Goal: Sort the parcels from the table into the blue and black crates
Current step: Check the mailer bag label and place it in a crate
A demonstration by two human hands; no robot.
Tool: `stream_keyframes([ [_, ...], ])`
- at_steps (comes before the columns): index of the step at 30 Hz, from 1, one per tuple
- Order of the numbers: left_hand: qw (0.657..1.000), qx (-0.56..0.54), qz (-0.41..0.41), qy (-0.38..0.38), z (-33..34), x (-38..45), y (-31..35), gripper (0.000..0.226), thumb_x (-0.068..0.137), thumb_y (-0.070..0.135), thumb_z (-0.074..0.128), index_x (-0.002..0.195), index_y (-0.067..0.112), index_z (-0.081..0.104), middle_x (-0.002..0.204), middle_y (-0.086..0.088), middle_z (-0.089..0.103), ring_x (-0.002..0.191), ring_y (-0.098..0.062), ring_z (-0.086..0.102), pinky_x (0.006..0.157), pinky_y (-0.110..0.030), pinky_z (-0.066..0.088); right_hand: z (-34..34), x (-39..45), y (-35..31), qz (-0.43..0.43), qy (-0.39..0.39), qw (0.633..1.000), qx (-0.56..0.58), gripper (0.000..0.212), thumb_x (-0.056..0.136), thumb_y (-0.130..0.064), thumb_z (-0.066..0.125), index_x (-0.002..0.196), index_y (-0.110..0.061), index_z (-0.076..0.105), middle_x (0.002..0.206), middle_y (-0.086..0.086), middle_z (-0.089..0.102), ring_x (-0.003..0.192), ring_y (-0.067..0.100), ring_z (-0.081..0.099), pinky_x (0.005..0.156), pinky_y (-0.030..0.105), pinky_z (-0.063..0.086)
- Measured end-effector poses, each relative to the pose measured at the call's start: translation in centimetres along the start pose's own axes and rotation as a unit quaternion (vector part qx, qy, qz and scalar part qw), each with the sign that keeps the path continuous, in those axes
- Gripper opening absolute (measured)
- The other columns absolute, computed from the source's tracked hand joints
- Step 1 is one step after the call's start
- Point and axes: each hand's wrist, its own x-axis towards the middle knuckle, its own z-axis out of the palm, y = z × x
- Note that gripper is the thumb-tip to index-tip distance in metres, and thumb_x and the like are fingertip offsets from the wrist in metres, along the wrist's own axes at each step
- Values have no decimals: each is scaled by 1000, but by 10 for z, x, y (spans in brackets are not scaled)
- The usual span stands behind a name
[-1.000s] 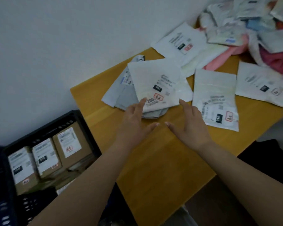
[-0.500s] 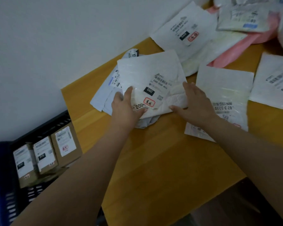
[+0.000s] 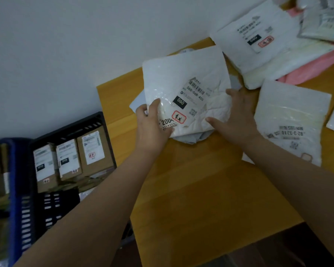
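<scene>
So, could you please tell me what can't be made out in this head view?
- Grey parcels: mostly hidden under the white parcel both hands hold.
- Blue crate: cut off by the left edge.
- Box labels in the black crate: too blurred to read.
- Pink parcel: largely buried under white bags.

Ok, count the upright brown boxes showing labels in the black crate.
3, side by side in the black crate: left box, middle box, right box. More parcels may lie hidden underneath.
</scene>
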Motion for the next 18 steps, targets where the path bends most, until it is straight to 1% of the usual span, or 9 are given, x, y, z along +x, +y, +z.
stream_keyframes([
  [3,1000,-2,-7,30,-27,-18,-27,92,77,17,81,151,26,26,145,-9,24,115,-10,34,91,-17,34,19,-12,-29,-17,-22,1000,-8,93,76,-34,80,150,-20,24,147,10,28,132,20,32,97,21,29],
  [5,999,-8,-14,47,-46,-32,-50,96,77,17,81,152,28,23,143,-10,24,112,-8,32,92,-14,34,35,-23,-52,-29,-43,999,-9,99,76,-33,80,153,-21,18,147,10,26,134,21,32,99,25,31],
  [6,998,-15,-16,54,-56,-39,-63,97,76,16,82,152,28,23,142,-10,25,113,-8,33,92,-8,32,45,-29,-63,-35,-52,998,-10,100,76,-33,81,153,-22,17,147,10,26,134,21,32,102,28,31],
  [8,997,-21,-23,65,-76,-55,-92,98,75,15,82,152,26,23,138,-10,27,113,-9,34,85,5,27,65,-43,-88,-47,-69,996,-6,99,75,-31,81,153,-24,20,145,8,28,131,20,35,104,31,32],
  [9,997,-17,-29,71,-87,-63,-107,98,75,15,83,152,26,23,138,-10,27,112,-8,34,85,5,27,76,-51,-101,-56,-76,996,-5,98,75,-30,82,152,-24,22,143,8,29,129,21,37,103,33,34],
  [11,996,-7,-46,81,-111,-81,-136,99,74,17,83,152,27,23,137,-10,28,110,-7,35,92,-6,31,102,-66,-125,-71,-90,993,-11,96,74,-30,83,150,-25,25,140,9,31,124,24,43,100,34,38],
  [12,995,-2,-58,85,-122,-91,-151,99,74,18,84,152,28,23,137,-9,29,109,-6,35,94,-11,31,116,-74,-136,-79,-99,992,-16,96,73,-29,83,150,-25,26,140,10,32,124,25,44,100,32,37],
  [15,992,14,-94,83,-155,-125,-201,100,74,21,84,152,30,22,137,-9,29,108,-6,35,93,-15,32,160,-100,-168,-94,-142,985,-9,97,73,-26,83,151,-25,25,142,12,33,129,24,39,100,22,29],
  [18,989,5,-132,72,-178,-160,-249,102,71,23,85,152,32,22,136,-9,31,106,-9,38,94,-19,32,204,-128,-191,-104,-181,978,-10,96,75,-26,82,152,-27,23,138,11,35,128,21,38,97,16,24],
])
